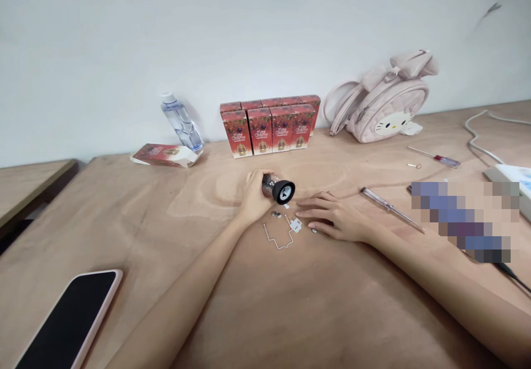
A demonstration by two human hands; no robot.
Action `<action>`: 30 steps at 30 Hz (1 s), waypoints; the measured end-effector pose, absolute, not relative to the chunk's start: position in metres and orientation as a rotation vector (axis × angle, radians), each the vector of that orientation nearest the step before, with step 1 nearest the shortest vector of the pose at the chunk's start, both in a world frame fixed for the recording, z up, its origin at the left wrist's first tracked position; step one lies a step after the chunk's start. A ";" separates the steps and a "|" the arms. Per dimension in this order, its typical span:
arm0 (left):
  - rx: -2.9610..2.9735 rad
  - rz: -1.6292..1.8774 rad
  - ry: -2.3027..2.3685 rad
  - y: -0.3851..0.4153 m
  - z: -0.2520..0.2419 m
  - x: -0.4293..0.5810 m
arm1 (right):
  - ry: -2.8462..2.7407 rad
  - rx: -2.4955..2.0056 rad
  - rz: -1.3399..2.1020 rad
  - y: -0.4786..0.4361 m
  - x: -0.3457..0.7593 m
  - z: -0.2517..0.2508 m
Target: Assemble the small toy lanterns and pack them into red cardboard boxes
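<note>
My left hand (254, 195) is wrapped round a small lantern (285, 192) with a clear body and a black round base. The lantern lies tilted, its open base facing me, and part of its body is hidden by my fingers. My right hand (332, 217) rests palm down on the table with its fingers spread, just right of the loose parts. Small round silvery pieces like button cells (276, 214) lie below the lantern; another round piece (314, 230) sits by my right fingertips. Between my hands are a white plate (296, 225) and a bent thin white wire (279, 247).
Red Christmas boxes (269, 128) stand against the wall, with an opened box (166, 154) and a water bottle (181, 121) to their left. A pink bag (388, 109), screwdrivers (392, 208) and a blurred-out item (464, 219) are rightward. A phone (70, 319) lies front left.
</note>
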State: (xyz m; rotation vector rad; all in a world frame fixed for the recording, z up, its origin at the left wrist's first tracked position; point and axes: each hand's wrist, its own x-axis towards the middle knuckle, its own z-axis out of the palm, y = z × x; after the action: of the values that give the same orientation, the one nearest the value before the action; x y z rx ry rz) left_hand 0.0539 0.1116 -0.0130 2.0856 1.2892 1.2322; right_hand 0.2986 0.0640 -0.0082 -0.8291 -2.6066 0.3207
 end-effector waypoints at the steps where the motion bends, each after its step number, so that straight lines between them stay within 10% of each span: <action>1: 2.081 1.233 1.291 0.111 -0.013 0.054 | -2.603 -0.832 0.317 0.064 0.298 -0.009; 30: 2.143 1.209 1.306 0.113 -0.015 0.054 | -2.438 -0.702 0.313 0.065 0.297 -0.016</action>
State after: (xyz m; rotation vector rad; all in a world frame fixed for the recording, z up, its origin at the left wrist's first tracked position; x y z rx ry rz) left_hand 0.0543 0.1126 -0.0148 2.1429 1.3061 1.2091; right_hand 0.2969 0.0650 -0.0162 -0.7024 -2.4376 0.3130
